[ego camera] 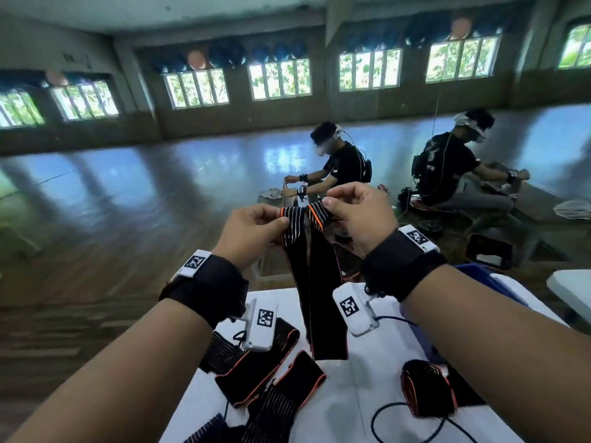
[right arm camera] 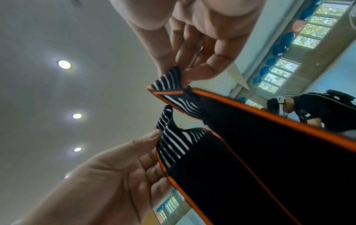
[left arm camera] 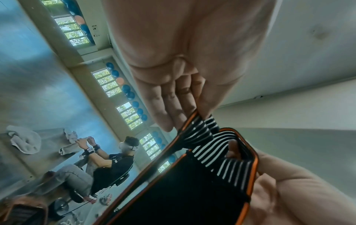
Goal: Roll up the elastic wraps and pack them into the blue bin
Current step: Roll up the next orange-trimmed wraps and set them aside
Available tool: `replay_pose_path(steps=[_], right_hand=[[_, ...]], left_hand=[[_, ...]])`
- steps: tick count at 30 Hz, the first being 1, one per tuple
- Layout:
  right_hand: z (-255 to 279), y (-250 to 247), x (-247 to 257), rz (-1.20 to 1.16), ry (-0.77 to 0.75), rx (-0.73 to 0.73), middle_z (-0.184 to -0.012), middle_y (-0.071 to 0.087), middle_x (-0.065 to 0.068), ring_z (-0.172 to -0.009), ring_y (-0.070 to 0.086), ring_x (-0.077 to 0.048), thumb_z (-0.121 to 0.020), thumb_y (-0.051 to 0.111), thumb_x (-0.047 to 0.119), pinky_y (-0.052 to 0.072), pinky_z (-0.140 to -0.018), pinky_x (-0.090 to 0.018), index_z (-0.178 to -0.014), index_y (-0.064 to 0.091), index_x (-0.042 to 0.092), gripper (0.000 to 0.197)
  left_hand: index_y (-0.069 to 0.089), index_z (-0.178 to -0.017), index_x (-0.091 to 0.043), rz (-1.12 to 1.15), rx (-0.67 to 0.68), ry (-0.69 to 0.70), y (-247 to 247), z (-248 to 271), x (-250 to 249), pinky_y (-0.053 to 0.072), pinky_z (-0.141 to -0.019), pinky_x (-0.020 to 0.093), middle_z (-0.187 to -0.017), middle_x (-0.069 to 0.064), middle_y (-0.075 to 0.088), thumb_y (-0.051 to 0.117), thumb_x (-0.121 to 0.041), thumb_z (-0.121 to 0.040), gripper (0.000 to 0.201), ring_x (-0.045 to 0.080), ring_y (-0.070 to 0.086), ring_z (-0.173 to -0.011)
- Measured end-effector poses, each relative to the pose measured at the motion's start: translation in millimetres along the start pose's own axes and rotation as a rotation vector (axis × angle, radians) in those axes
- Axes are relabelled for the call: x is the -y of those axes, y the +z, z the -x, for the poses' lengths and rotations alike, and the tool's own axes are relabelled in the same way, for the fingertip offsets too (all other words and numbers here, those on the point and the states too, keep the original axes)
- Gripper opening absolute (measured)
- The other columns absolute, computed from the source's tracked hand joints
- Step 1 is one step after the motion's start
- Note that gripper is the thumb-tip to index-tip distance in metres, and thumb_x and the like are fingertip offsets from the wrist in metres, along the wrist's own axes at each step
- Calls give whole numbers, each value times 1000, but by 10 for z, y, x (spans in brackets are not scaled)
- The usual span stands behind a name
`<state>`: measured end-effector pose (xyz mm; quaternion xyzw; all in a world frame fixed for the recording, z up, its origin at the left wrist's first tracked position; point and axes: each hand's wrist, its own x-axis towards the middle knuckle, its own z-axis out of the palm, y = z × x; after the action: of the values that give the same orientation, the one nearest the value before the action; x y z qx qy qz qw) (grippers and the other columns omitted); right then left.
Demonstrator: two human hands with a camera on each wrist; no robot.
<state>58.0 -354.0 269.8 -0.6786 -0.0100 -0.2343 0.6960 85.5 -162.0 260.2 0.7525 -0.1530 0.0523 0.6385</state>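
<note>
I hold a black elastic wrap (ego camera: 323,298) with orange edging up above the white table (ego camera: 345,407). Its two striped ends are at the top, and both strands hang down to the tabletop. My left hand (ego camera: 281,223) pinches the left striped end between thumb and fingers. My right hand (ego camera: 326,203) pinches the right striped end. In the left wrist view the wrap (left arm camera: 183,190) runs from my left hand (left arm camera: 198,114) to the right hand (left arm camera: 279,197). In the right wrist view my right hand (right arm camera: 179,74) pinches one striped corner of the wrap (right arm camera: 269,152). The blue bin (ego camera: 479,274) shows partly behind my right forearm.
One rolled wrap (ego camera: 428,388) lies on the table at the right. Several loose wraps (ego camera: 262,375) lie in a pile at the front left. A dark cable (ego camera: 399,420) loops over the tabletop. Two seated people (ego camera: 345,164) work further off on the floor.
</note>
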Motion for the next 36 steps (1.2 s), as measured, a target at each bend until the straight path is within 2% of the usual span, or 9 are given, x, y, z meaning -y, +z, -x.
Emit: replay_pose_path(steps=[5, 8, 10, 17, 20, 23, 27, 30, 36], right_hand=[[-26, -66, 156, 38, -84, -33, -90, 74, -15, -88, 73, -31, -80, 78, 3, 61, -81, -42, -87, 72, 6, 10], [-20, -126, 172, 32, -92, -40, -87, 75, -13, -83, 73, -26, -80, 78, 2, 61, -77, -40, -87, 72, 6, 9], [6, -160, 173, 35, -94, -21, -86, 74, -13, -77, 71, -18, -81, 77, 2, 59, -72, -33, -88, 72, 4, 8], [91, -221, 163, 109, -165, 3, -79, 74, -2, -72, 69, -9, -84, 75, 10, 52, -63, -25, -83, 72, 14, 5], [121, -264, 144, 225, -221, 22, -80, 73, 3, -77, 70, -10, -86, 70, 11, 59, -72, -33, -84, 73, 20, 10], [149, -322, 133, 289, -241, 22, -81, 73, 6, -80, 70, -10, -85, 69, 10, 61, -79, -38, -83, 72, 24, 14], [168, -406, 110, 309, -245, -18, -77, 70, 5, -76, 69, -14, -79, 76, 18, 60, -76, -42, -79, 70, 22, 7], [178, -441, 61, 292, -200, -26, -74, 71, 2, -75, 70, -19, -75, 79, 19, 60, -73, -45, -77, 69, 21, 10], [228, -513, -11, 275, -155, -49, -73, 71, 0, -74, 70, -21, -72, 82, 17, 61, -71, -46, -73, 68, 22, 16]], left_hand=[[73, -98, -10, 102, -22, -6, 124, 127, -159, 57, -60, 29, -82, 13, 70, 68, -4, -92, 10, 16, 65, -60], [72, -101, -7, 140, -16, -15, 235, 213, -214, 57, -61, 30, -83, 14, 72, 66, -3, -93, 10, 17, 68, -62], [71, -103, -5, 156, -18, -21, 306, 261, -244, 58, -62, 30, -83, 13, 74, 66, -4, -93, 11, 18, 69, -64], [73, -95, -11, 144, -46, -50, 527, 356, -266, 61, -66, 37, -78, 10, 76, 65, -4, -94, 10, 21, 72, -65], [73, -98, -8, 171, -58, -68, 603, 382, -285, 62, -68, 40, -80, 13, 76, 62, -2, -95, 12, 21, 71, -63], [73, -94, -10, 183, -64, -75, 670, 401, -315, 61, -66, 38, -73, 8, 74, 57, -5, -99, 17, 17, 66, -58], [67, -104, -11, 245, -129, -91, 760, 396, -357, 58, -58, 32, -74, 7, 70, 59, -13, -99, 10, 18, 63, -60], [58, -114, -15, 260, -141, -85, 804, 375, -351, 56, -58, 34, -75, 5, 72, 64, -8, -94, 22, 19, 67, -61], [65, -107, -10, 251, -82, -72, 912, 379, -297, 60, -70, 40, -87, 13, 70, 63, 1, -93, 18, 24, 71, -76]])
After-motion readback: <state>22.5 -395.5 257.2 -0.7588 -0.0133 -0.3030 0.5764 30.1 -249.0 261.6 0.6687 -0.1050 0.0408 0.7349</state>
